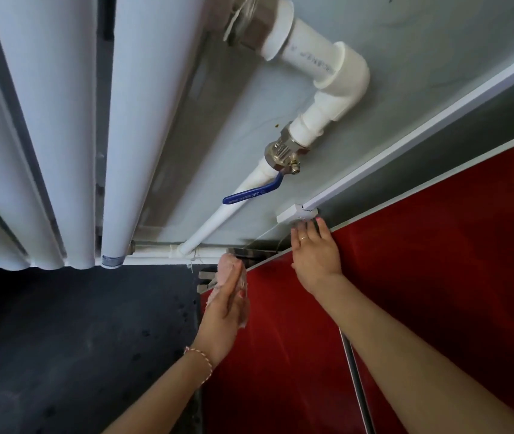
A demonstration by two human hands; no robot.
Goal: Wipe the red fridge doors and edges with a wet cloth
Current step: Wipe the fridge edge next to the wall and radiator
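Observation:
The red fridge door (421,277) fills the lower right of the head view, seen from above, its left edge running down toward the dark floor. My left hand (226,311) presses a pale pink cloth (230,266) flat against the door's lower left edge, fingers straight. My right hand (315,250) lies flat on the red door near its side edge, fingers spread, a ring on one finger. A metal door handle (355,380) runs under my right forearm.
A white radiator (46,130) hangs on the wall at left. White pipes with a blue-handled valve (251,192) run beside the fridge. A white cable duct (405,145) follows the fridge edge. Dark floor (77,339) lies below.

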